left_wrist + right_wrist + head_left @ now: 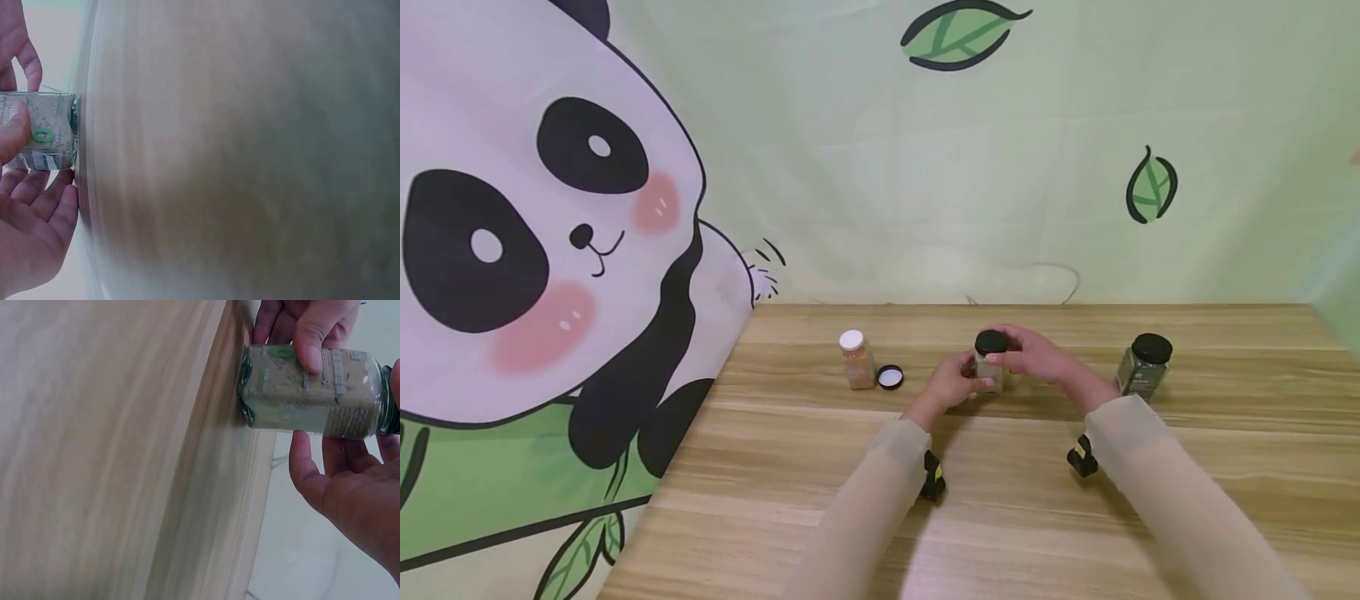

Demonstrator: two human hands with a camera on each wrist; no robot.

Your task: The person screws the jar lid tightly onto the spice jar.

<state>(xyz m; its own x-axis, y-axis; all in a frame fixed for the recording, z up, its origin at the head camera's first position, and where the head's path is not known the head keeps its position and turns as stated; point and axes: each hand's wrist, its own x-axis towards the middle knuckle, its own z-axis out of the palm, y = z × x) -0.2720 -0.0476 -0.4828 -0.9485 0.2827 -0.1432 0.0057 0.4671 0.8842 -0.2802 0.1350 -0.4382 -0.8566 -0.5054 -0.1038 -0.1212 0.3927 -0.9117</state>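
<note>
Black-lidded glass jar (988,377) is held upright at the wooden surface (820,483), to the right of the white-capped jar (858,367) and well apart from it; whether its base is fully rested cannot be told. Its body is clamped by the left grip (951,382), thumb in front and fingers behind, while its lid (991,342) is pinched between thumb and fingers by the right grip (1037,354). If the lid were turned while the smooth glass was squeezed too lightly, the whole jar could be spun or tipped; if it were freed with a jerk, the contents could be spilled. Farthest to the right of the white-capped jar, a dark jar (1144,367) is placed, which could be knocked by an outward swing of the right arm. Just beside the white-capped jar, on its right, a loose cap (891,377) is laid and could be nudged off by a low leftward sweep.
</note>
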